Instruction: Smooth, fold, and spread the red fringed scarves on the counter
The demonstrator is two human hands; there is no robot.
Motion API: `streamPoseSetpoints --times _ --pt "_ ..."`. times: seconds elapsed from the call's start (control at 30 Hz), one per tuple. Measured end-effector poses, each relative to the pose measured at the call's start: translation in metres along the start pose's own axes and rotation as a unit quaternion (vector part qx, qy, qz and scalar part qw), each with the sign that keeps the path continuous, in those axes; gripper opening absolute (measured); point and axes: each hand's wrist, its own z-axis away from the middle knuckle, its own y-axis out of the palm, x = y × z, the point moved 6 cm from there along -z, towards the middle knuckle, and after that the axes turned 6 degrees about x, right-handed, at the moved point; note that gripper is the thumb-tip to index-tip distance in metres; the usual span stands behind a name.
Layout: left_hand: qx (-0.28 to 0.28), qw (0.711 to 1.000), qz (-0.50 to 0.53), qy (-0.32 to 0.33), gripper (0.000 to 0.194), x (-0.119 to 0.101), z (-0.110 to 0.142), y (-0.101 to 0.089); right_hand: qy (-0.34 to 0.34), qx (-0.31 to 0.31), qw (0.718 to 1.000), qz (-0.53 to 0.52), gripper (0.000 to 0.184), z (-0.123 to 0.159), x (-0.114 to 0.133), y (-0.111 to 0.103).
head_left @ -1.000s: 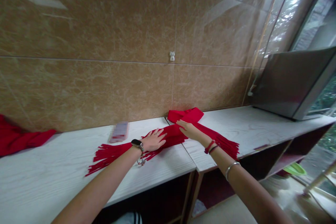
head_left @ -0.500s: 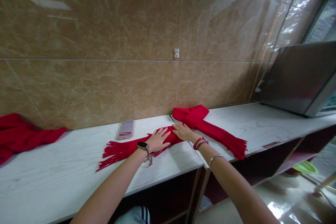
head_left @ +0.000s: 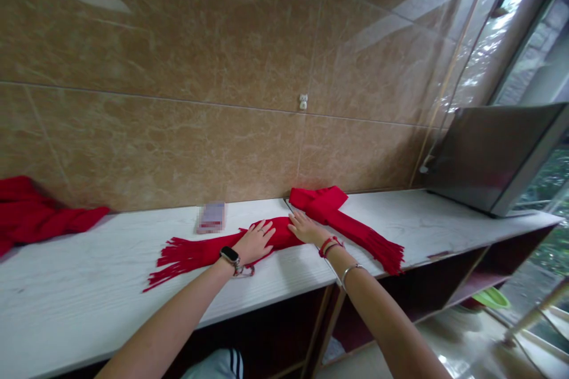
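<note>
A red scarf [head_left: 284, 232] with fringed ends lies across the white cabinet top. Its right part is looped near the wall, and one fringed end slants down toward the front edge. On the scarf's left part my left hand [head_left: 254, 243] rests flat, fingers spread. My right hand [head_left: 306, 228] lies palm down on the scarf just right of it, fingers stretched out. Neither hand grips the cloth. The palms hide the fabric under them. Behind the left fringe is a small flat pack, its surface blurred [head_left: 211, 218].
More red cloth [head_left: 40, 213] lies bunched at the far left. A large grey box-like appliance [head_left: 484, 157] stands at the right end of the cabinet top [head_left: 89, 284]. Open shelves are below the front edge. A green basin [head_left: 491, 297] sits low at the right. A tiled wall rises behind.
My right hand has slid left along the scarf, off its crossing part and closer to my left hand. My left hand stays about where it was on the cloth. The camera view shifted slightly.
</note>
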Motion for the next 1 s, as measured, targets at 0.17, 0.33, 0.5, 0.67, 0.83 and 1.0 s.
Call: streamPoseSetpoints --times 0.17,0.33,0.5,0.67,0.83,1.0 --pt "-0.003 1.0 -0.007 0.006 0.047 0.033 0.062 -0.011 0.038 0.062 0.98 -0.184 0.033 -0.014 0.023 0.007" --pt "0.032 0.999 -0.009 -0.036 0.051 0.047 0.099 -0.03 0.091 0.05 0.96 -0.258 0.042 -0.037 0.03 -0.01" --pt "0.005 0.998 -0.001 -0.068 0.048 0.037 0.087 -0.052 0.177 -0.005 0.933 -0.312 0.044 -0.063 0.011 -0.054" --pt "-0.02 0.994 0.023 -0.107 0.052 0.034 0.068 -0.047 0.266 0.055 0.893 -0.357 0.037 -0.059 0.003 -0.051" --pt "0.012 0.994 0.015 -0.106 0.052 0.034 0.069 -0.019 0.285 0.094 0.868 -0.396 0.038 -0.041 0.019 -0.032" --pt "0.015 0.996 0.007 -0.09 0.048 0.033 0.072 -0.019 0.286 0.094 0.869 -0.392 0.043 -0.037 0.022 -0.033"
